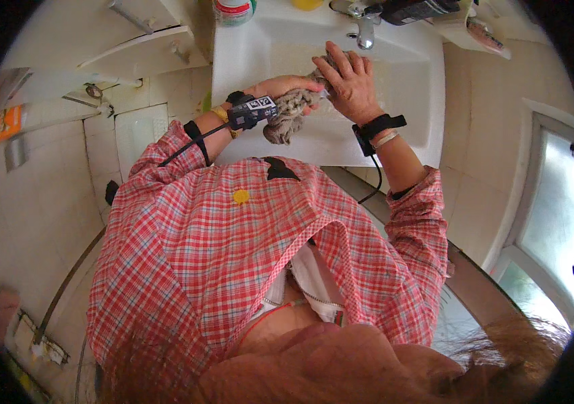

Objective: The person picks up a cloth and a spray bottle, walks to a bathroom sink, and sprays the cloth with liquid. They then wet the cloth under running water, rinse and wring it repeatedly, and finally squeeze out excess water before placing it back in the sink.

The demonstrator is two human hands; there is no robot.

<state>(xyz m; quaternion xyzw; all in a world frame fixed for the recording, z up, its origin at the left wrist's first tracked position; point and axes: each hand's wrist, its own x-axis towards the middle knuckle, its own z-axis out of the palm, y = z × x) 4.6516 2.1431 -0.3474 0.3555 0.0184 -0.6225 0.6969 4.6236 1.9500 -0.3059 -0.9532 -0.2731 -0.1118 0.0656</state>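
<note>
A wrung-up grey-brown cloth (292,113) is held over the front part of a white washbasin (408,96). My left hand (287,87) grips its middle, with the thumb side on top and fingertips showing below; a bunched end hangs toward me. The other end lies beneath my right hand (350,86), whose back faces up and whose fingers are spread over the fabric. My right thumb is hidden. A small white spot shows on the cloth between both hands; I cannot tell what it is. A chrome faucet (365,35) stands at the basin's back, beyond my right hand.
A green-and-white container with a red label (234,10) stands on the basin's back left corner. A yellow object (307,3) and a dark bottle (418,10) are near the faucet. A white cabinet door (135,50) is at left, a frosted window (552,187) at right. Cables run from both wrist devices.
</note>
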